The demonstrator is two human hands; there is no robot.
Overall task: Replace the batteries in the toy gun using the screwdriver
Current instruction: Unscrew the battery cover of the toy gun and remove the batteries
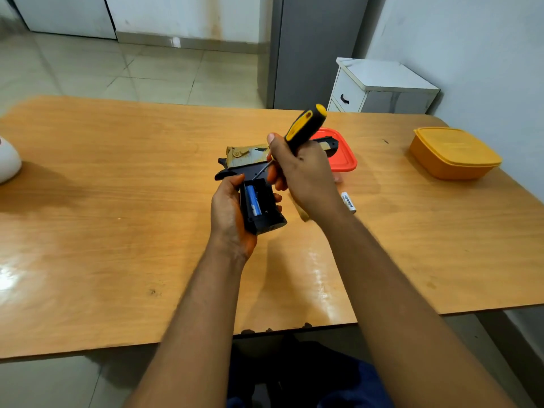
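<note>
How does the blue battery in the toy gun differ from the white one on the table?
The blue battery sits inside the open grip compartment of the toy gun, which the left hand holds; the white battery lies loose on the table, right of the right hand. One has a blue wrap, the other white with dark lettering. Both are slim cylinders.
</note>
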